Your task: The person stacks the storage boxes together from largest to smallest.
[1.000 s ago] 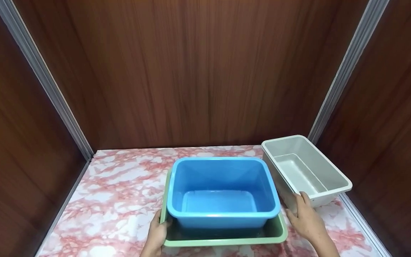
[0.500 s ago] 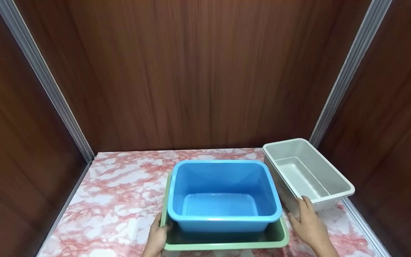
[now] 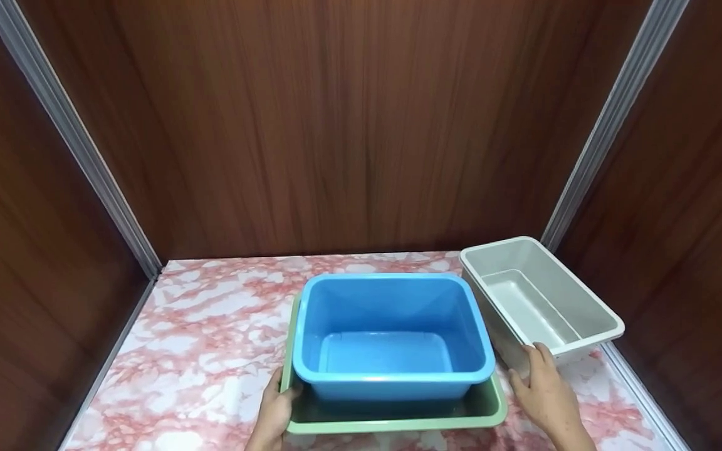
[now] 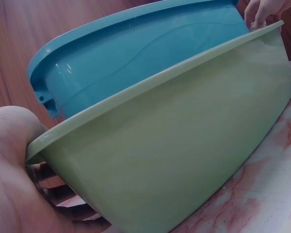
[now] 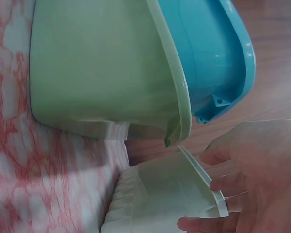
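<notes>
A blue plastic basin (image 3: 392,378) sits inside a larger green basin (image 3: 398,426), its rim standing higher than the green one. My left hand (image 3: 273,410) grips the green basin's left rim; the left wrist view shows the fingers under the lip beside the outer wall. Over on the right is a pale grey bin (image 3: 527,307), turned at an angle. The fingertips of my right hand (image 3: 548,394) touch its near left corner, with the thumb apart. In the right wrist view that hand's fingers (image 5: 211,224) reach straight along the rim.
Everything stands on a table (image 3: 198,351) with a red and white marbled top. Brown wood-look panels (image 3: 336,125) enclose the back and sides, with metal posts (image 3: 612,125) at the corners. The grey bin stands close to the right panel and back right corner.
The near end of the grey bin has shifted slightly to the right, with my right hand moving along. The left hand and the nested basins stay where they were.
</notes>
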The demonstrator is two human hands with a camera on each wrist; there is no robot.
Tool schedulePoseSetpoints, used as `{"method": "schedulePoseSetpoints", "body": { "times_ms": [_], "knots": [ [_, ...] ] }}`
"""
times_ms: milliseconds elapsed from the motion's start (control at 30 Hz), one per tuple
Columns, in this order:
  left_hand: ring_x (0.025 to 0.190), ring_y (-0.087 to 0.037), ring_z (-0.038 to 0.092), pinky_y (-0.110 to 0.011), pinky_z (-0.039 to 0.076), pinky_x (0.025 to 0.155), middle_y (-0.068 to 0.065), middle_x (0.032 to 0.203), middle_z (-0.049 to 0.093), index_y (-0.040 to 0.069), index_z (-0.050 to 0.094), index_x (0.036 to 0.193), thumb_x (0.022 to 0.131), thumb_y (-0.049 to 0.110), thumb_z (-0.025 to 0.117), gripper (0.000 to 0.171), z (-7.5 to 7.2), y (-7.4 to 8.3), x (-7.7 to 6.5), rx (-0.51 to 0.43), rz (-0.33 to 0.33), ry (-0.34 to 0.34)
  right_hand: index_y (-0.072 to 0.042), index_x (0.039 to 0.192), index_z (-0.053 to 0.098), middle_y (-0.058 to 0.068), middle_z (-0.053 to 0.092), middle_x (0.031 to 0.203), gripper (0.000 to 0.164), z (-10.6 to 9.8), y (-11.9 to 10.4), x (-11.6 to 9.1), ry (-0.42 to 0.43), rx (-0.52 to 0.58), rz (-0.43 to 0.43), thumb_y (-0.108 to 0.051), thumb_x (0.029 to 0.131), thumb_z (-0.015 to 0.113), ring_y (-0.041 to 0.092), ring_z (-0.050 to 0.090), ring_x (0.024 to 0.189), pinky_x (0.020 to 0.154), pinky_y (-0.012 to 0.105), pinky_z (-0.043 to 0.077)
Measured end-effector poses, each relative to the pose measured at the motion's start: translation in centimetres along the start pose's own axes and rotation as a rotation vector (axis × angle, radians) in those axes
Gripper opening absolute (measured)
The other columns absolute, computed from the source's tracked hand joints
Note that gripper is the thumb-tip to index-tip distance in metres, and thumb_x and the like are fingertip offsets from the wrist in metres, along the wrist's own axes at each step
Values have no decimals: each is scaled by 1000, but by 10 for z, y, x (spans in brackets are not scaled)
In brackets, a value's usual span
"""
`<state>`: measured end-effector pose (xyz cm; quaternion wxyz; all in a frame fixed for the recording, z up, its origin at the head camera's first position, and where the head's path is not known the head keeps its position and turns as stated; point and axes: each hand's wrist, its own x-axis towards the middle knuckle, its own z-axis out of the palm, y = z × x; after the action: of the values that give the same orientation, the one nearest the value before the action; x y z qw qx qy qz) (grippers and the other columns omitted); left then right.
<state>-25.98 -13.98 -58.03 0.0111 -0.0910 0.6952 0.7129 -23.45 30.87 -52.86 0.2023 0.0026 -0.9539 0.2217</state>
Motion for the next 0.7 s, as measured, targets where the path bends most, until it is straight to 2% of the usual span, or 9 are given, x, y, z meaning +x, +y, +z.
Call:
{"method": "schedulePoseSetpoints", "body": {
  "times_ms": [100,233,333,533,700],
  "knots": [
    [116,-30,45,-44,38,92,-22,134,48,-5,42,137,90,2,53,49,-1,0,-1,7,-2,3,6,128,51,27,42,135,49,-1,-1,-3,14,0,-7,-13,86,68,40,62,79,68,62,48],
    [115,-30,45,-46,38,92,-22,134,47,-4,41,137,90,2,52,49,-1,0,-1,-4,-7,-1,6,129,51,27,41,136,49,-2,-2,-5,18,4,-7,-13,86,67,48,60,91,72,64,46],
    [118,-31,43,-47,37,95,-22,135,46,-5,41,138,90,1,53,50,0,1,0,-1,-10,0,6,129,51,27,41,137,48,-3,-2,-5,13,10,2,-12,87,66,48,59,95,73,65,46],
    [119,-32,43,-47,37,94,-22,135,46,-4,41,137,90,3,53,49,0,2,2,-1,1,-12,4,125,55,26,47,133,42,-4,0,1,58,64,4,-10,87,66,35,63,84,68,59,49],
    [118,-32,45,-46,38,96,-25,134,47,-8,41,137,88,0,53,51,0,0,0,33,49,5,2,124,56,23,56,124,38,-7,5,2,81,111,44,-8,88,64,37,65,87,68,55,51]
  ]
}}
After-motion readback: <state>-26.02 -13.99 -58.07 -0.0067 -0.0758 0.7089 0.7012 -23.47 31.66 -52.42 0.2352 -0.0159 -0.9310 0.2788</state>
